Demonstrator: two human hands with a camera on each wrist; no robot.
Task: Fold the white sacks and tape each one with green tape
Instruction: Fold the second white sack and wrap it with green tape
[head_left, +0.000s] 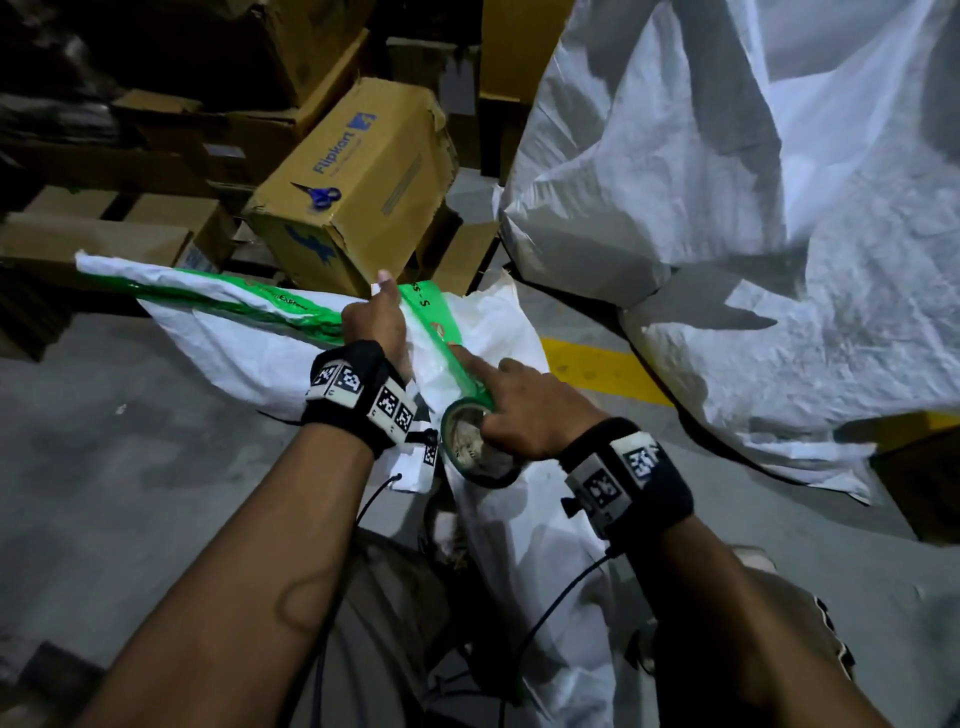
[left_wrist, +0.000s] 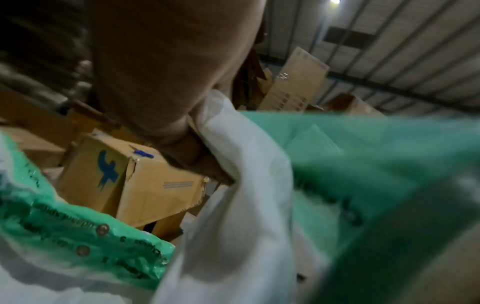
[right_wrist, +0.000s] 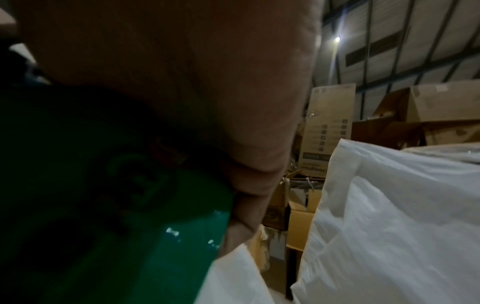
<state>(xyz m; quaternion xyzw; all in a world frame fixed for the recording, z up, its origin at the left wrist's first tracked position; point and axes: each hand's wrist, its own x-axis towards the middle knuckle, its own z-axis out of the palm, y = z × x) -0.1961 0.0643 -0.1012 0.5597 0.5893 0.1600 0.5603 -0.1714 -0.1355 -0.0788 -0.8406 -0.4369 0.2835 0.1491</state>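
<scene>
in the head view your left hand (head_left: 375, 323), at centre frame, grips the folded white sack (head_left: 249, 338), thumb up at its far edge; the fingers are tucked behind the fabric and cannot be seen. your right hand (head_left: 524, 410), just right of centre, holds the green tape roll (head_left: 467, 441) with curled fingers while its index finger lies straight along the pulled-out strip (head_left: 441, 338), which runs from the roll up over the sack to your left thumb. the sack's lower part drops between your forearms and is cut off at the bottom edge. the left wrist view is blurred: your left hand (left_wrist: 166, 86) fills the upper middle, with white sack cloth (left_wrist: 239, 185) pinched beneath it and green tape (left_wrist: 363, 154) smeared across the right, its print unreadable. the right wrist view is mostly dark: your right hand (right_wrist: 194, 92) covers the upper left and the roll (right_wrist: 116, 236) below it is barely distinguishable. a heap of loose white sacks (head_left: 753, 208) fills the right of the head view, cropped by the frame. blue scissors (head_left: 319, 196) rest on a cardboard box (head_left: 363, 182) in the upper middle.
</scene>
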